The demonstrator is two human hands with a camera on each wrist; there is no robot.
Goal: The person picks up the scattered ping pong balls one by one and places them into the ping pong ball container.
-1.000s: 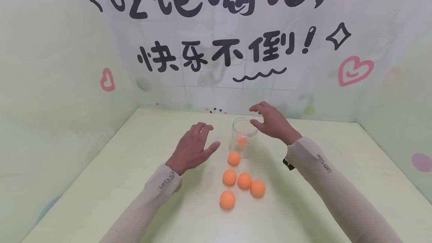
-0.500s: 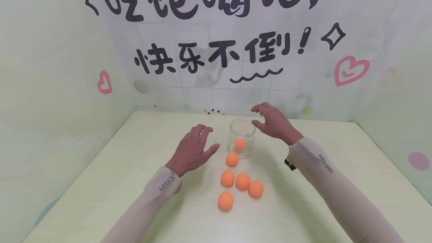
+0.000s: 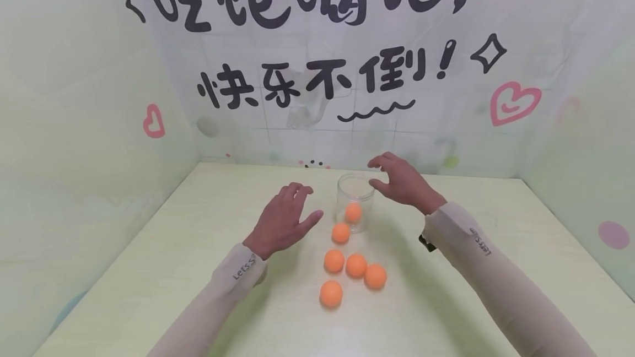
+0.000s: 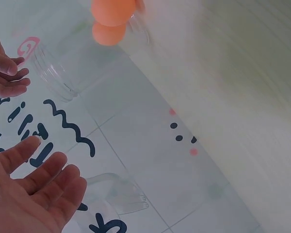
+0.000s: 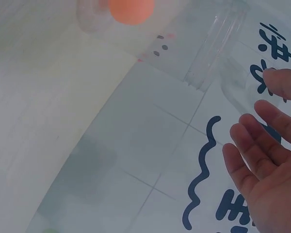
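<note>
A clear open-topped jar (image 3: 366, 198) stands upright near the back of the table, with one orange ball (image 3: 353, 213) at its bottom. Another orange ball (image 3: 340, 233) lies just in front of the jar. My right hand (image 3: 403, 180) hovers at the jar's right, thumb beside the rim; whether it touches the glass I cannot tell. In the right wrist view that hand (image 5: 271, 165) holds nothing, its fingers relaxed. My left hand (image 3: 283, 219) hangs over the table left of the jar, fingers loosely bent and holding nothing, as the left wrist view of the hand (image 4: 36, 194) confirms.
Several more orange balls lie loose nearer me, among them a front ball (image 3: 331, 294) and a right ball (image 3: 375, 276). The pale table (image 3: 208, 269) ends at a printed back sheet (image 3: 307, 142), with side sheets left and right.
The ball in the jar, blurred one second ago, has dropped slightly and looks settled. The head view has shifted a little. Both hands stay nearly in place.
</note>
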